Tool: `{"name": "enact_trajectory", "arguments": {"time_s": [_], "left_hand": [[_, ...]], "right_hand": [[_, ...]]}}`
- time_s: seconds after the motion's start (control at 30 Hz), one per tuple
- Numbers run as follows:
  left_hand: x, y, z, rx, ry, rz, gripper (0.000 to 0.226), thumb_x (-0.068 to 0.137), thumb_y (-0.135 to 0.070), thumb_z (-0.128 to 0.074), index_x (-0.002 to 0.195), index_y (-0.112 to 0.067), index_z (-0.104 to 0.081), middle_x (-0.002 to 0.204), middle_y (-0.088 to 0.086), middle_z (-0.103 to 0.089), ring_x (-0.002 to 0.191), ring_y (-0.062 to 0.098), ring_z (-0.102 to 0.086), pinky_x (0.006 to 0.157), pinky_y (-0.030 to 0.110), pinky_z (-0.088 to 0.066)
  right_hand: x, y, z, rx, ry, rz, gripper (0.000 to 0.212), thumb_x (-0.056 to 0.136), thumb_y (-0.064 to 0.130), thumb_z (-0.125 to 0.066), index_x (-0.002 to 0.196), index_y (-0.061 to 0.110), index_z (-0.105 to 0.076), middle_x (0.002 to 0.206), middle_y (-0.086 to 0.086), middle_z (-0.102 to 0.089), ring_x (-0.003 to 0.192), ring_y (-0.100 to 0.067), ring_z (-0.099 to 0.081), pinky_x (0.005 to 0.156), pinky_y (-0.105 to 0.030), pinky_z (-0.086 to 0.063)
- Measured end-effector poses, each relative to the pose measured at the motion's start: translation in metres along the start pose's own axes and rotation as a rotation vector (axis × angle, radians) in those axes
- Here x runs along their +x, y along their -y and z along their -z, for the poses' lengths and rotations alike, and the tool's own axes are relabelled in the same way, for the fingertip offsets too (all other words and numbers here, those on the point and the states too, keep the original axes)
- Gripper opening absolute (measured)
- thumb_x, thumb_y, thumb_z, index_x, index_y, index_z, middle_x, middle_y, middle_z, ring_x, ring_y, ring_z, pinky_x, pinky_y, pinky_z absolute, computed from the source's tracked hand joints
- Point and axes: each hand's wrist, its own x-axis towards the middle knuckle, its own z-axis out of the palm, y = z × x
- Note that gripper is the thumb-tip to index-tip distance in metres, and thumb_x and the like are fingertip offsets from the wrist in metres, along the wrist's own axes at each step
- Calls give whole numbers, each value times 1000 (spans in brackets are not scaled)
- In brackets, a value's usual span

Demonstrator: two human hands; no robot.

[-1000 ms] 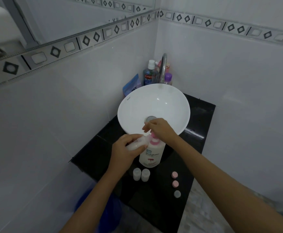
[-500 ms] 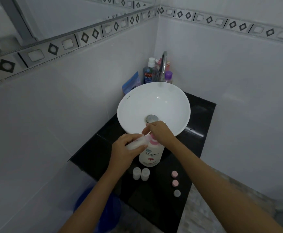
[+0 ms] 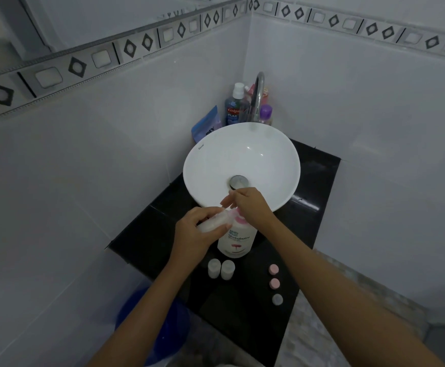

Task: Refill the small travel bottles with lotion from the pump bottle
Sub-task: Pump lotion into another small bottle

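The small translucent plastic travel bottle [image 3: 214,223] lies tilted in the curled left hand [image 3: 199,234], its mouth at the white pump bottle's [image 3: 237,238] pink nozzle. The right hand [image 3: 250,206] presses palm-down on the pump. 2 more small bottles [image 3: 221,268] stand upright on the glossy black counter [image 3: 245,308].

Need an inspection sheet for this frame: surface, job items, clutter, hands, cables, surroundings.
Surface: glossy black counter, white round basin on it.
Job's things: white pump bottle with pink pump upright; translucent small travel bottle tilted at its nozzle; two uncapped small white bottles upright; two pink caps, one grey cap loose.
Clutter: blue mouthwash bottle, purple-capped bottle, blue pouch behind the basin.
Grippers: left hand holds the travel bottle; right hand on the pump.
Cables: nothing seen.
Surroundings: white tiled walls, chrome faucet, blue bucket below.
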Motion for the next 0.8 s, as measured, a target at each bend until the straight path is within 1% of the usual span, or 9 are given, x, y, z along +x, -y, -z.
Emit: {"name": "enact_trajectory", "arguments": {"time_s": [0.03,0.1,0.13,0.2,0.3,0.4,0.53,0.67,0.8], "left_hand": [[0,-1,0,0,-1,-4,30,72,-22,-81,100,-21,-73,99,-2,-70,97,9,-65,79,25,-56],[-1,-5,1,-4,-1,-18,26,72,-22,-81,97,-24,-73,98,-3,-70,94,9,-66,78,24,-56],[-2,-7,2,-6,2,-29,26,72,-20,-81,97,-24,-72,98,-4,-70,94,8,-66,77,23,-55],[-2,-8,5,21,11,-51,31,72,-19,-81,101,-24,-71,100,-6,-69,94,7,-64,76,21,-54],[-2,-6,8,61,6,-46,37,71,-22,-80,106,-26,-69,101,-4,-68,91,9,-62,74,19,-53],[-2,-5,7,58,-5,-27,41,72,-21,-80,110,-25,-67,101,-4,-66,89,7,-60,73,13,-51],[-1,-1,7,105,-8,-38,38,74,-23,-79,110,-21,-68,103,-5,-66,94,7,-61,74,10,-49],[-1,0,9,111,-26,-54,34,75,-22,-78,108,-22,-67,104,-5,-64,93,1,-59,74,8,-48],[-1,0,12,115,-49,-67,33,78,-20,-76,109,-20,-66,105,-6,-63,94,-1,-58,73,5,-47]], "right_hand": [[0,0,1,-5,15,-7,36,97,14,-40,90,1,-73,72,4,-65,68,1,-52,59,-13,-37],[-1,1,3,-48,64,1,34,97,15,-41,95,-1,-72,84,-9,-70,67,-6,-54,60,-13,-39],[-1,2,5,-68,74,24,34,97,16,-43,95,0,-72,89,-11,-70,70,-8,-56,63,-13,-40],[0,4,7,-13,36,53,32,95,20,-48,91,2,-73,86,-7,-71,72,-7,-59,67,-16,-42],[2,5,10,39,-17,92,28,92,22,-52,84,6,-73,79,-6,-71,69,-10,-60,71,-22,-48],[3,5,10,64,-40,125,26,92,21,-53,80,10,-73,78,-7,-72,74,-15,-64,78,-33,-53],[0,8,10,87,-71,148,25,91,18,-54,74,16,-72,75,-6,-71,78,-21,-67,81,-38,-54],[-3,12,11,94,-89,154,25,91,16,-53,74,15,-72,71,-2,-70,75,-19,-66,80,-35,-54],[-5,14,12,103,-100,155,24,92,15,-53,77,11,-72,73,-6,-70,72,-16,-65,71,-27,-56]]}}
